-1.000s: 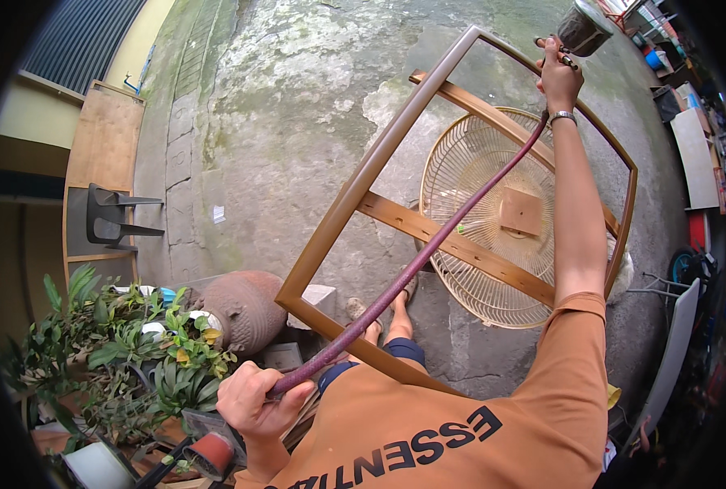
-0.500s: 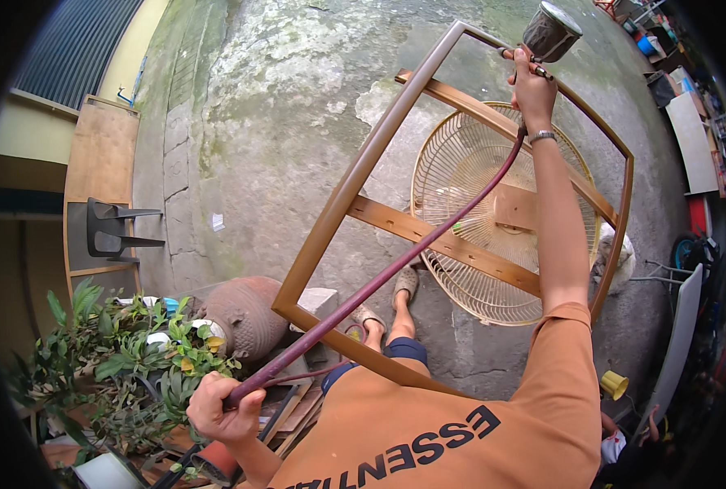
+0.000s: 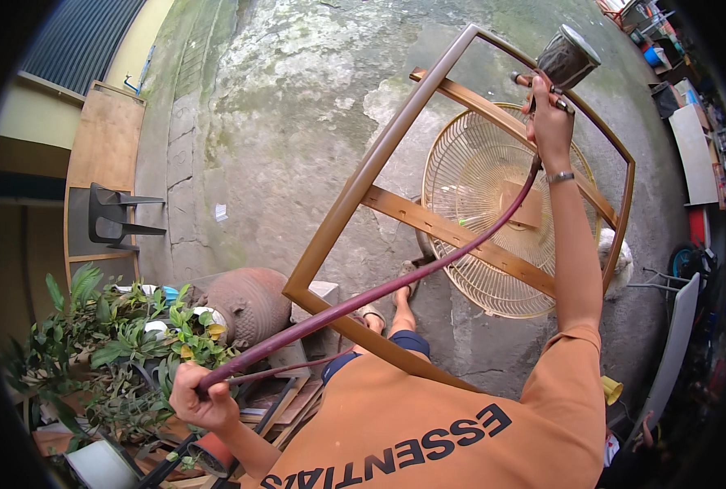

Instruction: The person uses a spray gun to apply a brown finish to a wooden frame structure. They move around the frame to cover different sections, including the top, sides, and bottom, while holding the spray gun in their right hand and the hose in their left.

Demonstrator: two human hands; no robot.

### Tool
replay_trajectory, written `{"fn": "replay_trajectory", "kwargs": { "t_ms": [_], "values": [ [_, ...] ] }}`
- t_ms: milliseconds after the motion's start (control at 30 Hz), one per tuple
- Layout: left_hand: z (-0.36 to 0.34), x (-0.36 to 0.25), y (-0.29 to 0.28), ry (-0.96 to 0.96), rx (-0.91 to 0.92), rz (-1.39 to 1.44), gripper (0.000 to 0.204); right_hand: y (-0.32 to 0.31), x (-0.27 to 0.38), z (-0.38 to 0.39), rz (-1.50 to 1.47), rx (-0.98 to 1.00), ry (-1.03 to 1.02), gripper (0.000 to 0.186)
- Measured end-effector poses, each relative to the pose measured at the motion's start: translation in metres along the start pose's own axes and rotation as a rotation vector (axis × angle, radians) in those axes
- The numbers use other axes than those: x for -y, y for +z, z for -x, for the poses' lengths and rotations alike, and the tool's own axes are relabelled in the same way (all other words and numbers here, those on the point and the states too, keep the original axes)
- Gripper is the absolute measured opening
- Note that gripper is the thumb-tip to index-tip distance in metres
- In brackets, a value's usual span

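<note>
My right hand (image 3: 552, 122) is wrapped round a spray gun (image 3: 547, 88) with a metal paint cup (image 3: 569, 59) on it, held over the far right side of a brown frame (image 3: 383, 155). A dark red hose (image 3: 395, 281) runs from the gun's handle down to my left hand (image 3: 204, 399), closed round it at the lower left. Two wooden slats (image 3: 461, 232) lie under the frame. Below them is a round tan wire fan guard (image 3: 481, 155) with a square wooden block (image 3: 519, 204) at its middle.
A big clay jar (image 3: 249, 306) and leafy plants (image 3: 118, 342) stand at the left. Further left are a dark chair (image 3: 110, 216) and a wooden panel (image 3: 106, 147). A pale board (image 3: 674, 350), a yellow cup (image 3: 612, 389) and clutter line the right. Bare concrete (image 3: 273, 122) stretches ahead.
My right hand and the spray gun have moved a little nearer and to the right. My left hand has shifted slightly left with the hose. The whole view has shifted a bit.
</note>
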State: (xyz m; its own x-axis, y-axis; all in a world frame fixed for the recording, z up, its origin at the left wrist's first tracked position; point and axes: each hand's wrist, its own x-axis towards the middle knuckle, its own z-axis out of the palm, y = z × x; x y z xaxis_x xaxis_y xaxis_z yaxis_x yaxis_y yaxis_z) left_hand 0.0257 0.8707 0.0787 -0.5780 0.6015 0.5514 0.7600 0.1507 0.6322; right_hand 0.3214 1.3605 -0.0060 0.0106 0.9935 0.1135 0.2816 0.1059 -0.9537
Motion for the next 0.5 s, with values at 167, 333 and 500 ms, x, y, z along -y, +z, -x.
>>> {"fn": "replay_trajectory", "kwargs": {
  "t_ms": [167,333,500],
  "values": [
    [0.001,0.035,-0.029,0.054,-0.113,-0.086,0.059,-0.015,0.035,0.091,0.011,0.126,0.069,0.04],
    [-0.002,0.052,-0.041,0.09,-0.165,-0.07,0.059,-0.025,0.063,0.169,-0.005,0.227,0.07,0.037],
    [0.002,0.067,-0.056,0.096,-0.189,-0.046,0.059,-0.028,0.084,0.23,-0.052,0.322,0.119,0.032]
  ]
}}
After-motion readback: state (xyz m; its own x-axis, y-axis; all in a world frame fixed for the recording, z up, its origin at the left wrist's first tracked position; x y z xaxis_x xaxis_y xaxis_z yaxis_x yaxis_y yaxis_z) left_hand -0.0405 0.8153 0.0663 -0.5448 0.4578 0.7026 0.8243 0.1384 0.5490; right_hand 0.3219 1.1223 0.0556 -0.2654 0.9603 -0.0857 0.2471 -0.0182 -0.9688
